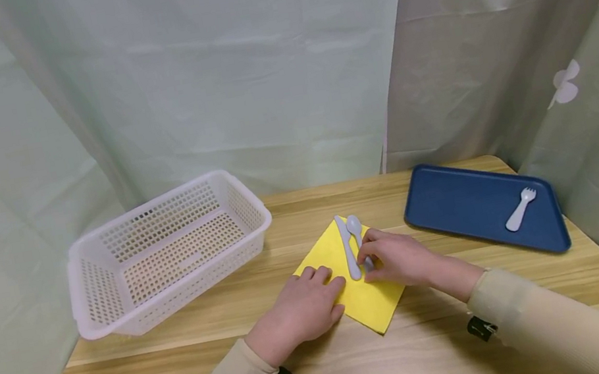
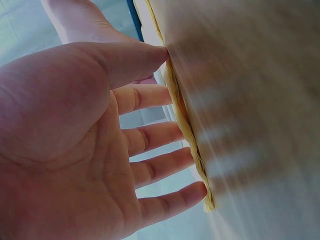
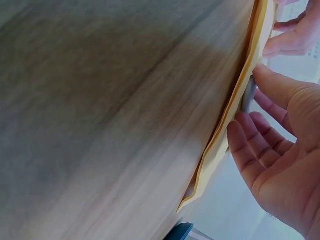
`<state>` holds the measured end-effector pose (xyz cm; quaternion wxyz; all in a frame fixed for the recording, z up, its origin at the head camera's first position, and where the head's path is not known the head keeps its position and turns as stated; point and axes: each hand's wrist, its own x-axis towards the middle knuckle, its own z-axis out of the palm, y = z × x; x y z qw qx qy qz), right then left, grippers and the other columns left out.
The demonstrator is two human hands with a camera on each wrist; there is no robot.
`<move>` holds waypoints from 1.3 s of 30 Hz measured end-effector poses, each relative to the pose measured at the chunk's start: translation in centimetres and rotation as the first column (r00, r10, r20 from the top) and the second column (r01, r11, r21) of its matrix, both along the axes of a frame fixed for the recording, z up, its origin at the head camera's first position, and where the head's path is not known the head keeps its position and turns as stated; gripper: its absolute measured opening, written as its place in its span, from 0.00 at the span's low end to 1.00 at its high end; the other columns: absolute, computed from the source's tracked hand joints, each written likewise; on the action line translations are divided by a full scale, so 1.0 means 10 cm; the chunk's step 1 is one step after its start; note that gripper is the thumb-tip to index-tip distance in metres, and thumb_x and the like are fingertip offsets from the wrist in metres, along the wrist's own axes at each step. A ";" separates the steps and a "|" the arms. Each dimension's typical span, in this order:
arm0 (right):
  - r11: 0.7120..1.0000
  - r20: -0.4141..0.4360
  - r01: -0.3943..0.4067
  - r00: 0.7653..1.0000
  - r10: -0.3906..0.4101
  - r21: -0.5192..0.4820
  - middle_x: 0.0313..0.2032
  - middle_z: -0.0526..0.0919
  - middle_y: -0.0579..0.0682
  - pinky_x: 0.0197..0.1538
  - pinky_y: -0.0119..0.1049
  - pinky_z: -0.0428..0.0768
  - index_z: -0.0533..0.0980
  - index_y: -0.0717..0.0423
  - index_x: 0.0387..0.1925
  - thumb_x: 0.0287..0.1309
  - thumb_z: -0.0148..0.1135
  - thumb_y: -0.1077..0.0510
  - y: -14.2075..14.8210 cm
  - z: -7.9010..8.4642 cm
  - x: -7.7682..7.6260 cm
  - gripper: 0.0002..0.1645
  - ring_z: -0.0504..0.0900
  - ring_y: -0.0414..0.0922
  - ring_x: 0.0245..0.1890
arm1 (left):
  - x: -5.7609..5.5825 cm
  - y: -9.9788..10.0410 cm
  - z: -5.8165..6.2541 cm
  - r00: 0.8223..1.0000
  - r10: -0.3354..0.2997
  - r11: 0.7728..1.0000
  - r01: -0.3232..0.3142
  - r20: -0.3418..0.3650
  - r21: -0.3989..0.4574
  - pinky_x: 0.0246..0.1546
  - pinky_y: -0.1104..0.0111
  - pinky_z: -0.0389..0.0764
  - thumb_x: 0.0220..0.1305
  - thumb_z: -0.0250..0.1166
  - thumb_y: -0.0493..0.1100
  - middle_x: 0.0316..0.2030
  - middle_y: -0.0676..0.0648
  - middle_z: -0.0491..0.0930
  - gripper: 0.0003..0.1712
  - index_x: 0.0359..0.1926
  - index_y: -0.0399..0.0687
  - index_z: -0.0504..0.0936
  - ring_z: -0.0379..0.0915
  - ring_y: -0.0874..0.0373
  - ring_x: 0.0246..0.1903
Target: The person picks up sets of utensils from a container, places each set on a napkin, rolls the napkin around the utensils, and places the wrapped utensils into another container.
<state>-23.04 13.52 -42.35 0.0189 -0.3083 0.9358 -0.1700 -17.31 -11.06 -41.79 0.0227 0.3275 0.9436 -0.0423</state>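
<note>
A folded yellow napkin [image 1: 371, 305] lies cornerwise on the wooden table. On it, a pale grey plastic knife [image 1: 348, 249] and a matching spoon [image 1: 354, 227] lie side by side, the spoon on the right with its bowl pointing away from me. My right hand [image 1: 399, 257] pinches the lower end of the spoon's handle between thumb and fingers; the grey handle [image 3: 248, 95] shows there in the right wrist view. My left hand [image 1: 306, 306] rests with spread fingers on the napkin's left part. In the left wrist view its fingertips touch the napkin's edge [image 2: 186, 125].
A white perforated plastic basket [image 1: 196, 285] stands at the back left. At the right, a dark blue tray [image 1: 452, 197] carries a pale fork [image 1: 520, 209] on its right half. Curtains [image 1: 232, 78] hang close behind the table and along both sides.
</note>
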 end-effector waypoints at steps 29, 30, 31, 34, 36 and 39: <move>0.993 -0.089 0.118 0.989 -0.119 -0.010 0.55 0.86 0.52 0.49 0.48 0.87 0.84 0.56 0.63 0.64 0.83 0.49 0.18 0.10 0.07 0.31 0.88 0.51 0.50 | -0.01 0.01 -0.02 0.999 0.020 1.000 -0.020 0.031 0.000 0.55 0.50 0.82 0.79 0.68 0.58 0.63 0.46 0.78 0.24 0.68 0.56 0.81 0.75 0.46 0.60; 0.991 -0.110 0.132 0.985 -0.132 -0.005 0.55 0.86 0.52 0.50 0.49 0.87 0.83 0.56 0.64 0.64 0.83 0.49 0.19 0.10 0.08 0.32 0.88 0.52 0.52 | -0.01 0.01 -0.02 0.999 0.022 1.000 -0.022 0.033 0.002 0.54 0.50 0.82 0.79 0.68 0.58 0.63 0.46 0.77 0.24 0.68 0.56 0.80 0.75 0.46 0.60; 0.989 -0.131 0.145 0.981 -0.144 0.001 0.56 0.86 0.53 0.51 0.51 0.88 0.83 0.57 0.65 0.64 0.83 0.49 0.20 0.11 0.08 0.33 0.88 0.52 0.53 | -0.01 0.01 -0.02 0.999 0.022 1.000 -0.022 0.033 0.003 0.54 0.50 0.82 0.79 0.68 0.58 0.63 0.46 0.77 0.24 0.68 0.56 0.81 0.75 0.46 0.60; 0.984 -0.189 0.178 0.967 -0.173 0.012 0.60 0.86 0.55 0.54 0.54 0.87 0.81 0.57 0.68 0.65 0.82 0.48 0.24 0.12 0.11 0.35 0.87 0.55 0.58 | 0.00 0.01 -0.02 0.999 0.022 1.000 -0.022 0.033 0.007 0.54 0.50 0.82 0.79 0.68 0.58 0.63 0.46 0.78 0.24 0.67 0.56 0.81 0.75 0.46 0.60; 0.980 -0.224 0.197 0.956 -0.187 0.021 0.63 0.85 0.57 0.57 0.57 0.86 0.80 0.58 0.70 0.66 0.81 0.47 0.26 0.13 0.12 0.37 0.85 0.57 0.62 | 0.00 0.01 -0.01 0.999 0.022 1.000 -0.022 0.031 0.008 0.54 0.50 0.82 0.79 0.68 0.58 0.63 0.46 0.78 0.23 0.67 0.56 0.81 0.75 0.46 0.60; 0.978 -0.260 0.207 0.946 -0.194 0.024 0.68 0.82 0.60 0.61 0.59 0.84 0.77 0.59 0.73 0.67 0.80 0.46 0.29 0.14 0.14 0.40 0.82 0.60 0.67 | 0.01 0.01 -0.01 0.999 0.024 1.000 -0.024 0.029 0.012 0.54 0.50 0.82 0.79 0.69 0.57 0.63 0.46 0.78 0.23 0.67 0.56 0.81 0.75 0.46 0.60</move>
